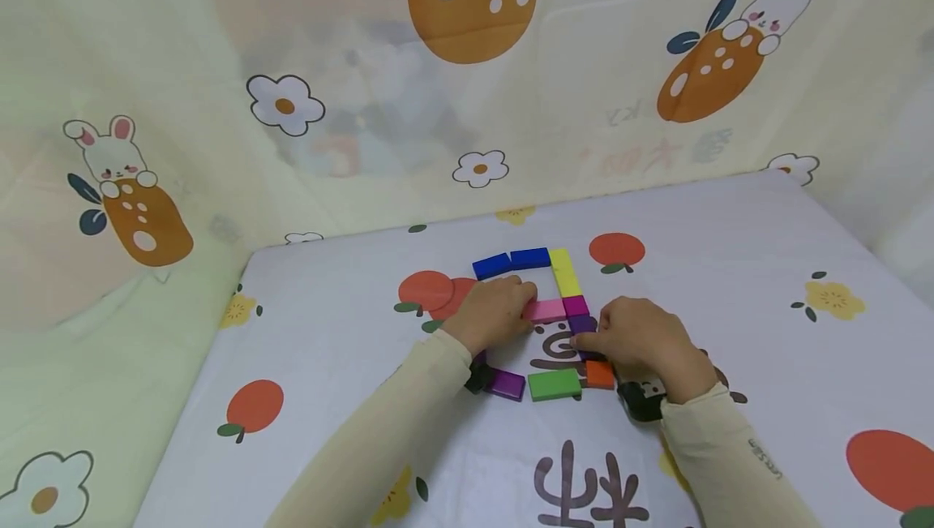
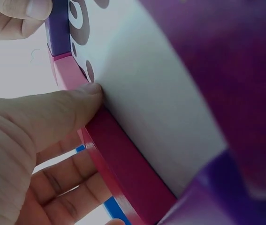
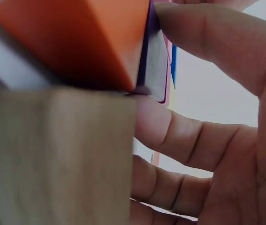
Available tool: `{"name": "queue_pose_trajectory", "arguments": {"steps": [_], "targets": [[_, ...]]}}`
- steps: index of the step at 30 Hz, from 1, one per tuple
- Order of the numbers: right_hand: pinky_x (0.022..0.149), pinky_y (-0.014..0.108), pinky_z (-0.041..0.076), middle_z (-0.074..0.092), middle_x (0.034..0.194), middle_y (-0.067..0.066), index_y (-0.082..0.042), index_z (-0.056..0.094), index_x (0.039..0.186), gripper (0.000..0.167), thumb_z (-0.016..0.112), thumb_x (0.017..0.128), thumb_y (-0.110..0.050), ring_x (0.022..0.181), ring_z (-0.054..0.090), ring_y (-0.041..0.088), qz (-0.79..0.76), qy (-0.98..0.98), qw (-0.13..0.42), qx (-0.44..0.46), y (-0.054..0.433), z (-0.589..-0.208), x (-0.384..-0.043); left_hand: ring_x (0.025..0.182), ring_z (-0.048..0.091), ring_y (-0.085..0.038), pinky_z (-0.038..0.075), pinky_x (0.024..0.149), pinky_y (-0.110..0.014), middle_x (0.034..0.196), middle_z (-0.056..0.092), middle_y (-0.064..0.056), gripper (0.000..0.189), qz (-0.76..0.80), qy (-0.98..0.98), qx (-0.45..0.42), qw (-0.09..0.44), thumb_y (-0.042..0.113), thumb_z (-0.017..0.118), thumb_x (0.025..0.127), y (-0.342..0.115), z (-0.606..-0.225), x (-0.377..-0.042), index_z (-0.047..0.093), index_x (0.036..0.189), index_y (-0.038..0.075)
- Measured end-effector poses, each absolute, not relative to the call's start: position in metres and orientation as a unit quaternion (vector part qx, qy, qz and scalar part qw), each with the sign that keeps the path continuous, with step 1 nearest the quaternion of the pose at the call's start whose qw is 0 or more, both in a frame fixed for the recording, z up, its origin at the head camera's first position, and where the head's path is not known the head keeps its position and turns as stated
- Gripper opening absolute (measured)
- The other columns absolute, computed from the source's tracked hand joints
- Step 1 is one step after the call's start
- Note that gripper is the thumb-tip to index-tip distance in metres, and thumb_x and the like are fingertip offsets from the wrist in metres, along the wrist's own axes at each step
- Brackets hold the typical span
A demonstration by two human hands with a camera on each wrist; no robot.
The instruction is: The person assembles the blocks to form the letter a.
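Rabbit-print curtain: you have it hanging (image 1: 178, 325) from the left edge across the back, behind the tablecloth.
Left hand: yours (image 1: 490, 313) pinches the pink block (image 1: 546, 311) between thumb and fingers, at its left end; the left wrist view shows your thumb over the join with a crimson block (image 2: 128, 164).
Blue blocks: two lie end to end above your left hand, the left one (image 1: 490, 266) slightly tilted against the right one (image 1: 529, 258).
Purple block: it lies (image 1: 506, 384) below your left hand, near the black wrist device (image 1: 477, 378).
Green block: it lies (image 1: 554, 384) right of the purple one, a narrow gap between them.
Yellow block: it stretches (image 1: 564, 272) from the right blue block down to the magenta block (image 1: 576, 306), which touches the pink block's right end.
Dark purple block: it sits (image 1: 581, 324) directly below the magenta one, partly hidden by your fingers.
Orange block: it lies (image 1: 600, 375) just right of the green one, near the dark purple block's lower end.
Right hand: yours (image 1: 642, 341) has thumb and index finger clamped on the dark purple block; a tan shape (image 3: 57, 159) blurs beside it in the right wrist view, and you cannot tell what it is.
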State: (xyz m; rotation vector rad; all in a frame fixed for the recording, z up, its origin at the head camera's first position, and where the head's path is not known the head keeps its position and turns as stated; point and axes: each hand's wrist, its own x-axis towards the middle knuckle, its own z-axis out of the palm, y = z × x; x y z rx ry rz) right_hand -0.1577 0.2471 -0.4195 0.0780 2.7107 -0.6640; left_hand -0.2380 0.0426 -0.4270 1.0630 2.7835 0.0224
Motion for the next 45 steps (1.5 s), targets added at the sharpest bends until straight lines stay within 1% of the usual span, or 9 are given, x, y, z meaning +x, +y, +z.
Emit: {"name": "queue_pose_trajectory", "arguments": {"steps": [11, 19, 23, 27, 29, 32, 36, 41, 45], "targets": [[0.058, 0.033, 0.044, 0.057, 0.071, 0.007, -0.009, 0.062, 0.078, 0.046, 0.075, 0.090, -0.051, 0.073, 0.057, 0.022, -0.234, 0.958, 0.165, 0.022, 0.248, -0.421, -0.157, 0.093, 0.059, -0.012, 0.050, 0.083, -0.025, 0.109, 0.069, 0.001, 0.032, 0.012, 0.932, 0.354, 0.083, 0.033, 0.075, 0.098, 0.044, -0.428, -0.238, 0.068, 0.125, 0.017], [0.058, 0.033, 0.043, 0.058, 0.071, 0.006, -0.009, 0.063, 0.079, 0.044, 0.075, 0.091, -0.049, 0.072, 0.057, 0.022, -0.246, 0.955, 0.166, 0.018, 0.248, -0.421, -0.155, 0.096, 0.059, -0.014, 0.051, 0.083, -0.025, 0.109, 0.067, 0.000, 0.039, 0.023, 0.933, 0.349, 0.086, 0.034, 0.077, 0.096, 0.040, -0.428, -0.238, 0.066, 0.130, 0.016], [0.058, 0.033, 0.044, 0.058, 0.071, 0.005, -0.009, 0.064, 0.082, 0.041, 0.076, 0.091, -0.047, 0.071, 0.057, 0.022, -0.261, 0.951, 0.164, 0.002, 0.252, -0.420, -0.152, 0.096, 0.059, -0.014, 0.051, 0.083, -0.025, 0.109, 0.067, -0.001, 0.041, 0.025, 0.935, 0.341, 0.097, 0.034, 0.077, 0.096, 0.038, -0.425, -0.237, 0.066, 0.130, 0.015], [0.058, 0.034, 0.045, 0.058, 0.077, 0.005, -0.010, 0.067, 0.089, 0.038, 0.082, 0.086, -0.045, 0.075, 0.055, 0.022, -0.264, 0.953, 0.148, -0.031, 0.260, -0.419, -0.146, 0.095, 0.059, -0.014, 0.051, 0.084, -0.026, 0.108, 0.066, -0.001, 0.040, 0.030, 0.936, 0.336, 0.105, 0.034, 0.077, 0.096, 0.035, -0.425, -0.237, 0.066, 0.130, 0.015], [0.060, 0.035, 0.045, 0.057, 0.083, 0.006, -0.011, 0.069, 0.092, 0.038, 0.085, 0.083, -0.044, 0.079, 0.053, 0.022, -0.264, 0.954, 0.136, -0.051, 0.264, -0.418, -0.142, 0.094, 0.059, -0.014, 0.052, 0.084, -0.026, 0.107, 0.066, -0.001, 0.040, 0.030, 0.936, 0.336, 0.103, 0.034, 0.077, 0.096, 0.032, -0.426, -0.238, 0.067, 0.129, 0.016], [0.063, 0.035, 0.043, 0.057, 0.091, 0.006, -0.013, 0.071, 0.093, 0.037, 0.090, 0.076, -0.040, 0.083, 0.052, 0.023, -0.274, 0.951, 0.123, -0.075, 0.268, -0.420, -0.135, 0.093, 0.058, -0.013, 0.051, 0.083, -0.026, 0.105, 0.065, 0.001, 0.037, 0.030, 0.936, 0.338, 0.098, 0.035, 0.077, 0.096, 0.030, -0.427, -0.239, 0.067, 0.126, 0.016], [0.068, 0.035, 0.045, 0.060, 0.099, 0.006, -0.016, 0.073, 0.092, 0.036, 0.095, 0.069, -0.032, 0.089, 0.052, 0.024, -0.278, 0.950, 0.109, -0.092, 0.269, -0.424, -0.128, 0.091, 0.056, -0.013, 0.049, 0.079, -0.025, 0.101, 0.063, 0.002, 0.032, 0.032, 0.935, 0.340, 0.095, 0.036, 0.076, 0.096, 0.029, -0.428, -0.239, 0.068, 0.121, 0.017], [0.071, 0.036, 0.047, 0.061, 0.098, 0.003, -0.018, 0.074, 0.092, 0.034, 0.096, 0.068, -0.027, 0.090, 0.053, 0.024, -0.258, 0.956, 0.095, -0.098, 0.269, -0.428, -0.125, 0.090, 0.056, -0.013, 0.049, 0.077, -0.024, 0.100, 0.063, 0.002, 0.030, 0.035, 0.937, 0.333, 0.099, 0.038, 0.075, 0.097, 0.029, -0.429, -0.240, 0.068, 0.118, 0.017], [0.069, 0.035, 0.046, 0.060, 0.097, 0.003, -0.018, 0.073, 0.093, 0.033, 0.096, 0.070, -0.026, 0.088, 0.053, 0.024, -0.252, 0.958, 0.088, -0.104, 0.269, -0.429, -0.124, 0.090, 0.056, -0.013, 0.050, 0.079, -0.025, 0.100, 0.063, 0.002, 0.029, 0.036, 0.938, 0.329, 0.100, 0.038, 0.074, 0.097, 0.030, -0.430, -0.241, 0.068, 0.117, 0.017]]}}
